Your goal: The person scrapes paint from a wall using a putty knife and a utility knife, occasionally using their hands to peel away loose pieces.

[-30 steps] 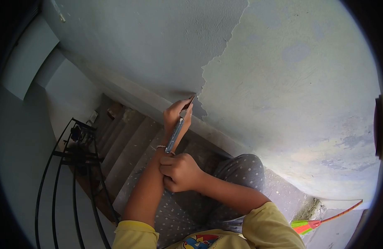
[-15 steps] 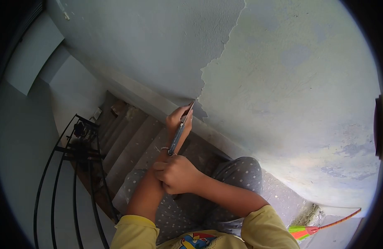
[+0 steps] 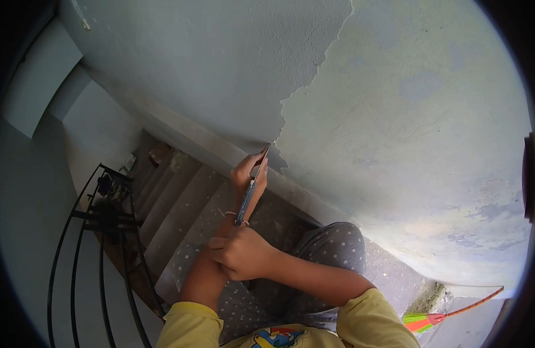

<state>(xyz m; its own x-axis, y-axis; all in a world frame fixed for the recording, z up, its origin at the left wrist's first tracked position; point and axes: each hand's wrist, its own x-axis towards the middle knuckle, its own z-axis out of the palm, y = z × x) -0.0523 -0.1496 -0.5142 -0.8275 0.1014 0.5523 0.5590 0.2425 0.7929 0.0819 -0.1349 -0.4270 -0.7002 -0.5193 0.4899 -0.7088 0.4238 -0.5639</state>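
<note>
**Scraper held to the edge of the peeling paint**

Nearest the camera, the right hand (image 3: 241, 253) is clenched around the left forearm just below the wrist, bracing it; it holds no tool. Under both arms lie the person's dotted grey trousers (image 3: 331, 246), with yellow sleeves at the bottom of the view.

Just beyond, the left hand (image 3: 248, 174) is the one at the work. Its fingers (image 3: 245, 168) are closed around a slim scraper (image 3: 248, 194), whose long axis runs from the wrist up and slightly right toward the wall. The handle end lies against the wrist, near a thin bracelet; the blade tip, past the fingertips, meets the wall (image 3: 221, 69) right at the ragged edge of the paint (image 3: 277, 136). Intact textured paint lies up and left of the tip, the bared, smoother surface (image 3: 406, 116) to the right.

Farther off, concrete stairs (image 3: 174, 197) descend to the left beside a black metal railing (image 3: 99, 232). A broom (image 3: 430, 319) lies at the lower right.
</note>
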